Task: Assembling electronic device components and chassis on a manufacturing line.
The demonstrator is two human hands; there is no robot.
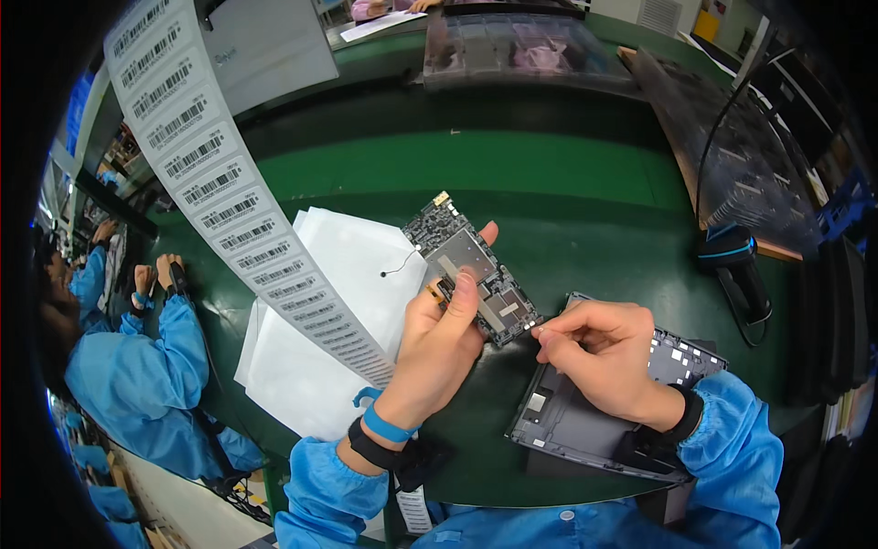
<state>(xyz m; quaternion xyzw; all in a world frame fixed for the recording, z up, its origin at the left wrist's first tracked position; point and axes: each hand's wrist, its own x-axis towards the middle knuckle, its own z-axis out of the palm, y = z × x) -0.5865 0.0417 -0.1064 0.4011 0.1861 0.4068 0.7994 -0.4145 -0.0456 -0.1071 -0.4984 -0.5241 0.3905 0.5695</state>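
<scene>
A populated circuit board [462, 254] is held tilted above the bench by my left hand [434, 334], its thumb across the face and the fingers behind. A thin dark wire [400, 268] with a small round end sticks out from the board's left side. At the board's lower right corner, my right hand [604, 352] has thumb and index finger pinched together. Whatever sits between those fingertips is too small to make out. Beneath my right hand lies a dark grey device housing [572, 412], open side up, partly hidden by my hand and forearm.
White sheets [343, 242] lie left on the green bench [585, 183], with a long strip of barcode labels [242, 215] hanging across them. A handheld scanner [736, 274] stands at the right. Clear plastic trays [732, 156] sit behind it. A co-worker in a blue sleeve [146, 366] is at far left.
</scene>
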